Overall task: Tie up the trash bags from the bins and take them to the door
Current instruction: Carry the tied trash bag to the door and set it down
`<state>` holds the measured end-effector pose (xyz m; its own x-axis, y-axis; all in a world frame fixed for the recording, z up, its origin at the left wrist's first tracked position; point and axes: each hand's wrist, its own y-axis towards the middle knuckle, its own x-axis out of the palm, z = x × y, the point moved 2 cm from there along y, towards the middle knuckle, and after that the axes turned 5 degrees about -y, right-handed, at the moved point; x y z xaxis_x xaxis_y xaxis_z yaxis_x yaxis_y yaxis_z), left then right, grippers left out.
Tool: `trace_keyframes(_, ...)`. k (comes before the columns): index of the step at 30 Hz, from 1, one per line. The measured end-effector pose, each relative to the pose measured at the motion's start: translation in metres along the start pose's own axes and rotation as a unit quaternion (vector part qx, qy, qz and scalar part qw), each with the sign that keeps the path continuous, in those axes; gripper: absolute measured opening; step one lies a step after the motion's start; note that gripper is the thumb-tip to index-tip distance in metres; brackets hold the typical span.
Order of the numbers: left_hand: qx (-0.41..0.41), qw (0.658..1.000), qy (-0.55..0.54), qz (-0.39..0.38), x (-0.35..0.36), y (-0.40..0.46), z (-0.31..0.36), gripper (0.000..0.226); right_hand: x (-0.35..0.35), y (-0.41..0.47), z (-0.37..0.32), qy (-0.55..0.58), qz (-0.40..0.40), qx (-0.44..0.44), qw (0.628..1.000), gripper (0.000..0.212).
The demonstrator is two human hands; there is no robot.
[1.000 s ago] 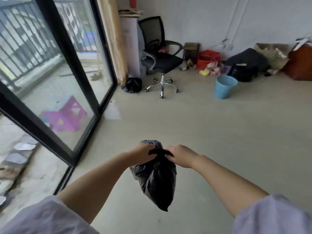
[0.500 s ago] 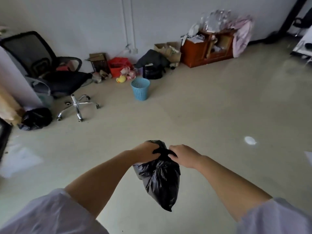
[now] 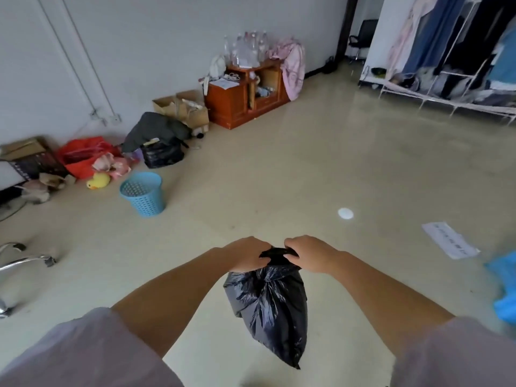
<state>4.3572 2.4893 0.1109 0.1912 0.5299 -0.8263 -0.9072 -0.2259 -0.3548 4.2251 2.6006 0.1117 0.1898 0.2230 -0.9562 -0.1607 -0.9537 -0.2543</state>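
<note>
Right, I've got the black trash bag (image 3: 269, 305) hanging in mid-air over the floor, out in front of my chest. My left hand (image 3: 247, 254) and right hand (image 3: 308, 254) each pinch the gathered neck, fingers curled tight, close together so the knot can be drawn; whether it's finished, I can't quite tell. It's glossy, crumpled, bulging, tapering to a point. The blue bin (image 3: 143, 193) stands well apart.
</note>
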Motion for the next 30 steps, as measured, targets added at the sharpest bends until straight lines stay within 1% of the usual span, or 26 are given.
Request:
trace_keyframes(2, 0.027, 0.999, 0.017, 0.006, -0.034, 0.039, -0.01, 0.021, -0.018, 0.028, 0.023, 0.015, 0.016, 0.02, 1.0, 0.023)
trace_keyframes(5, 0.054, 0.998, 0.034, -0.003, -0.069, 0.094, -0.02, 0.01, -0.034, 0.063, 0.058, 0.025, 0.011, 0.047, 0.999, 0.02)
trace_keyframes(8, 0.064, 0.996, 0.062, -0.015, -0.096, 0.151, -0.029, 0.016, -0.048, 0.102, 0.1, 0.028, 0.011, 0.071, 0.997, 0.02)
trace_keyframes(10, 0.075, 0.995, 0.067, -0.017, -0.114, 0.194, -0.038, 0.016, -0.058, 0.132, 0.132, 0.028, 0.019, 0.077, 0.996, 0.02)
trace_keyframes(14, 0.078, 0.995, 0.053, -0.019, -0.154, 0.287, -0.052, 0.011, -0.08, 0.196, 0.203, 0.022, 0.027, 0.073, 0.997, 0.021)
trace_keyframes(17, 0.073, 0.997, 0.029, -0.012, -0.19, 0.358, -0.056, 0.014, -0.106, 0.244, 0.264, 0.011, 0.018, 0.062, 0.998, 0.023)
trace_keyframes(23, 0.074, 0.997, 0.019, 0.006, -0.256, 0.487, -0.063, 0.011, -0.156, 0.333, 0.376, -0.005, 0.008, 0.042, 0.999, 0.024)
trace_keyframes(27, 0.056, 0.998, 0.024, -0.001, -0.289, 0.57, -0.087, 0.016, -0.176, 0.397, 0.437, -0.007, -0.001, 0.037, 0.999, 0.022)
trace_keyframes(30, 0.06, 0.998, 0.023, 0.001, -0.318, 0.638, -0.108, 0.015, -0.19, 0.452, 0.485, -0.006, 0.003, 0.041, 0.999, 0.022)
